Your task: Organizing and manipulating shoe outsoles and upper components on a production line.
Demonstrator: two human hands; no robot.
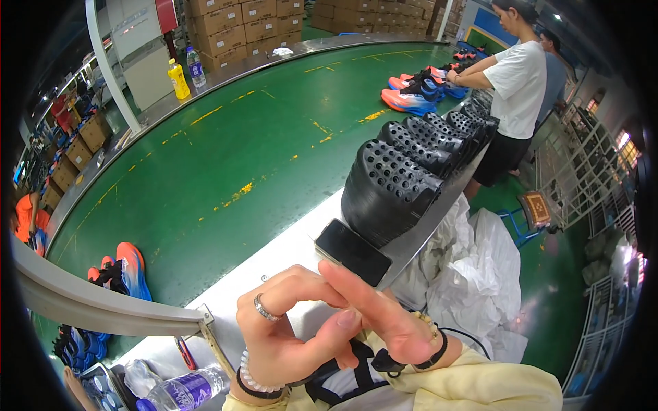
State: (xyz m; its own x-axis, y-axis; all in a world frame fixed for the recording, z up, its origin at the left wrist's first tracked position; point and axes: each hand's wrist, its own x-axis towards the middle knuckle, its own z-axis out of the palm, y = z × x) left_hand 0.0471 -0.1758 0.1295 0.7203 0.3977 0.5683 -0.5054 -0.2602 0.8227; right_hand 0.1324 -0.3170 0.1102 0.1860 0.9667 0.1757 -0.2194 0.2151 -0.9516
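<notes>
My left hand point(284, 329), with a ring and a pale bead bracelet, comes up over the near white table edge with its fingers bent. Its thumb and forefinger close against my right hand point(387, 318). The right hand's fingers are stretched out toward the upper left, crossing the left fingertips; a dark band circles its wrist. Whether anything small lies between the hands is hidden. Just beyond them lies a dark-screened phone point(353, 252). It is next to a row of black, rounded pieces with round holes point(394, 185).
A green conveyor belt point(226, 157) curves past, carrying blue and orange sneakers point(130, 270). A pale curved bar point(103, 301) crosses at left. Nearby stands a purple-labelled bottle point(185, 390). White plastic sheeting point(473, 267) hangs at right, below a co-worker point(524, 82) handling shoes.
</notes>
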